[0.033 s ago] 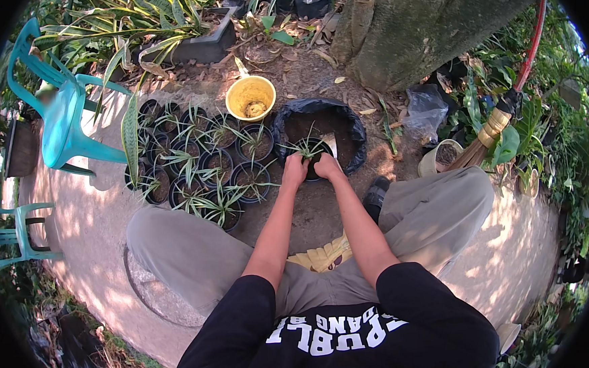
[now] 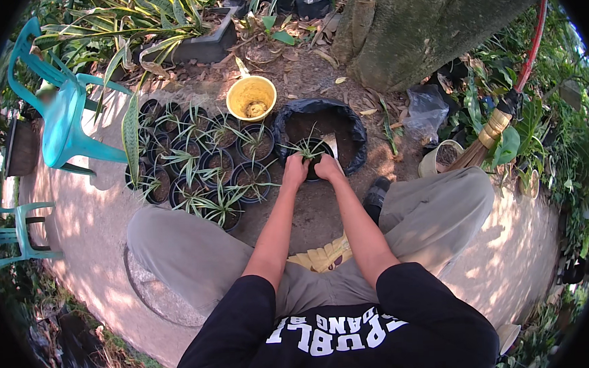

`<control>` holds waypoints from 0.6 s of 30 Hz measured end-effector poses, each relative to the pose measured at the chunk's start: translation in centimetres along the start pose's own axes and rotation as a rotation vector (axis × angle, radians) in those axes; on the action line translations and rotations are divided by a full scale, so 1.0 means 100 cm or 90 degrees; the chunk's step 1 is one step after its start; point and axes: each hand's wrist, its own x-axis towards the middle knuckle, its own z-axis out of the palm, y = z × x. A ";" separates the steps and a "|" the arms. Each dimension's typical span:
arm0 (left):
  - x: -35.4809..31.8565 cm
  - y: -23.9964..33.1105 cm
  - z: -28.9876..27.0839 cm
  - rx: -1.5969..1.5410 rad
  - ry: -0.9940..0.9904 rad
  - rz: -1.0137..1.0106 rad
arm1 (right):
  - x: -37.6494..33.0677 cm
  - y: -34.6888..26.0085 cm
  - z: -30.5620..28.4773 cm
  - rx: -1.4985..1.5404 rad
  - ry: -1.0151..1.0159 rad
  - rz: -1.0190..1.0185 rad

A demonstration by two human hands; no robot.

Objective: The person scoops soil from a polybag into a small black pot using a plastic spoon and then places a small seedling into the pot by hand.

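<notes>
Just in front of me is a small round black plant pot (image 2: pixel 321 146) with a spiky, narrow-leaved green plant (image 2: pixel 304 147) in it. My left hand (image 2: pixel 295 168) is at the pot's left side, its fingers closed around the base of the leaves. Over the pot's near right rim reaches my right hand (image 2: pixel 328 166), its fingertips inside and hidden by the hand itself. Behind the pot, a black plastic bag (image 2: pixel 358 129) with rolled-down sides holds dark soil (image 2: pixel 308 124). A pale flat piece (image 2: pixel 331 141) lies in the soil beside the pot.
Several similar potted plants (image 2: pixel 218 165) stand close together on the left. A yellow dipper (image 2: pixel 238 93) sits behind them. To the right are a pale bucket (image 2: pixel 430 162), a broom (image 2: pixel 490 131) and a clear plastic bag (image 2: pixel 427 108). Green chairs (image 2: pixel 68 123) stand far left; a tree trunk (image 2: pixel 413 28) rises behind.
</notes>
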 end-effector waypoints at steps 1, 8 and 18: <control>0.000 0.002 -0.001 0.007 0.002 0.002 | 0.001 0.004 0.001 0.022 0.000 -0.006; 0.001 0.000 0.000 0.025 -0.005 0.000 | 0.025 0.030 -0.005 0.081 0.073 -0.120; 0.004 -0.006 0.005 0.032 -0.004 0.013 | 0.019 0.031 0.024 -0.129 0.060 -0.194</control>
